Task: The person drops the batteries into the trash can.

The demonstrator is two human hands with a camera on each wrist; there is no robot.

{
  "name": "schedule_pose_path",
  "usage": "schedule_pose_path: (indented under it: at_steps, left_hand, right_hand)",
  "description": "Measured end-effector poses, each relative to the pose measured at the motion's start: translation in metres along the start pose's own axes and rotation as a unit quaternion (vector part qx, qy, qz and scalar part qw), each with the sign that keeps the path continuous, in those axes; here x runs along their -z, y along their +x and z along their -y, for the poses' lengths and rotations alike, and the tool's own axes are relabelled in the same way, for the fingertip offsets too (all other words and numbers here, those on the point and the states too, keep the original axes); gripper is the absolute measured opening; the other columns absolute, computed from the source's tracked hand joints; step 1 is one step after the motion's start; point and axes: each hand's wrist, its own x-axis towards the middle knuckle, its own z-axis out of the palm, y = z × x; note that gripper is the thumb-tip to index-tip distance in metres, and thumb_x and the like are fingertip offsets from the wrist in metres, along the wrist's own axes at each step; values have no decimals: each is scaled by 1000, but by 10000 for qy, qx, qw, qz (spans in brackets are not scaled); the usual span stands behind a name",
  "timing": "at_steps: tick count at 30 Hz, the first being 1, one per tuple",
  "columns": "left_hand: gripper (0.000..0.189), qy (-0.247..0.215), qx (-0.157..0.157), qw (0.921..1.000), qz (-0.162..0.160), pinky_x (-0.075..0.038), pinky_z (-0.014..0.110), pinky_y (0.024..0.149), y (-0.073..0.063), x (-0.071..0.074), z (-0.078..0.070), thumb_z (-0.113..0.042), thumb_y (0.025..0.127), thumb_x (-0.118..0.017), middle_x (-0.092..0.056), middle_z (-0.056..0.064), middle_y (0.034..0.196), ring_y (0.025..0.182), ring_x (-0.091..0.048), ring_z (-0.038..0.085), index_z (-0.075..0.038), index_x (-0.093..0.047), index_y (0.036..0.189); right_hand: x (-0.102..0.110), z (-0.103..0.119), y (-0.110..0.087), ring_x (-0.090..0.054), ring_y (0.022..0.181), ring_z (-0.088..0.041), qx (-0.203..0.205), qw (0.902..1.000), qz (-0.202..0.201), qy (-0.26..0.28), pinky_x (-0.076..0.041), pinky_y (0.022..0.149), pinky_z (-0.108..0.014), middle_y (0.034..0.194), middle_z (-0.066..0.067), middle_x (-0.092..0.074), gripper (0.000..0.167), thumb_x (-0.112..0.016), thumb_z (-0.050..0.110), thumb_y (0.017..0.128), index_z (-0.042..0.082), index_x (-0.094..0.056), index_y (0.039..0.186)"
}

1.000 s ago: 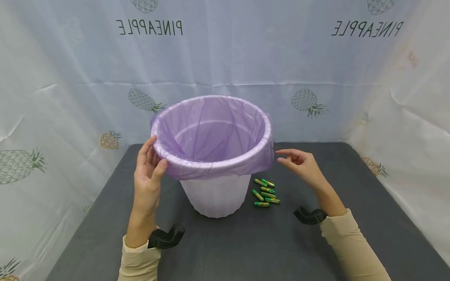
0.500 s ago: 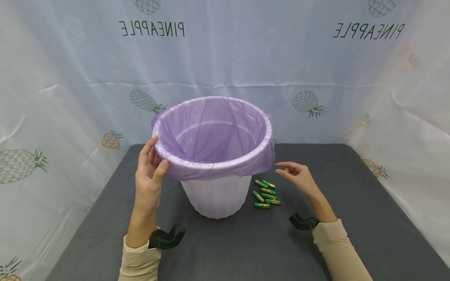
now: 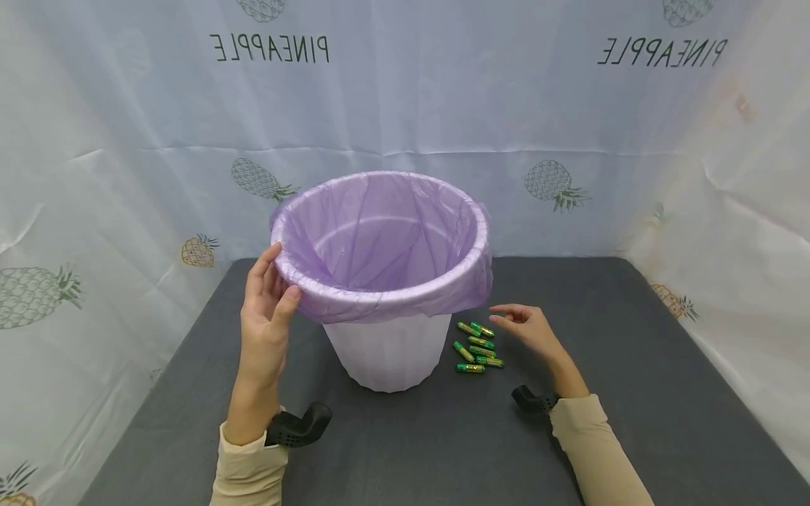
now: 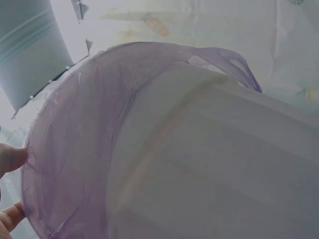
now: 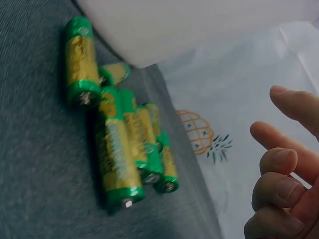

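A white bin (image 3: 386,351) lined with a purple bag (image 3: 380,239) stands mid-table. My left hand (image 3: 268,302) holds the bag-covered rim on its left side, thumb over the front of the rim, fingers behind it. In the left wrist view the purple bag (image 4: 75,149) and bin wall (image 4: 214,159) fill the frame, with fingertips (image 4: 10,159) at the left edge. Several green and gold batteries (image 3: 477,348) lie by the bin's right foot. My right hand (image 3: 522,327) hovers just right of them, fingers relaxed and empty. The right wrist view shows the batteries (image 5: 119,139) close, fingers (image 5: 284,184) apart from them.
The dark grey table (image 3: 443,443) is walled by white pineapple-print cloth (image 3: 569,140) at the back and both sides. Black wrist camera mounts sit on both forearms (image 3: 297,425).
My right hand has dropped from beside the bin's rim down and slightly left toward the batteries. The left hand and the bin have stayed put.
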Motion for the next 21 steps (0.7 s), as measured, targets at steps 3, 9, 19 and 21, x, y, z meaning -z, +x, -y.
schedule_pose_path:
  at_steps: [3,9,19,21]
  left_hand:
    - [56,-29,4,10000,-8,-40,16,103,0,0,1,3,93,-46,-41,3,146,127,-46,9,-9,-32,146]
    - [56,-29,66,10000,-68,-40,15,103,0,0,0,4,93,-45,-41,3,145,127,-46,9,-10,-33,146]
    - [57,-20,81,10000,-52,-40,15,102,-1,-1,0,4,93,-46,-42,3,144,126,-46,9,-10,-32,146]
    - [57,-4,85,10000,-50,-40,15,103,-1,-1,0,4,93,-46,-41,3,145,126,-46,9,-10,-32,146]
  right_hand:
    - [-2,-9,2,-35,51,-3,-122,9998,72,-102,-37,55,-26,58,4,-44,38,-64,19,92,-7,-63,119]
    - [-5,-25,7,-38,49,-3,-361,9990,159,-212,-39,52,-25,58,2,-49,36,-65,19,91,-7,-65,117]
    - [-7,-34,8,-42,51,-3,-450,9984,198,-292,-40,53,-23,61,-1,-51,35,-69,17,88,-7,-66,114]
    - [-7,-34,8,-42,51,-3,-490,9980,215,-330,-40,53,-23,61,-1,-51,35,-69,17,88,-7,-67,114]
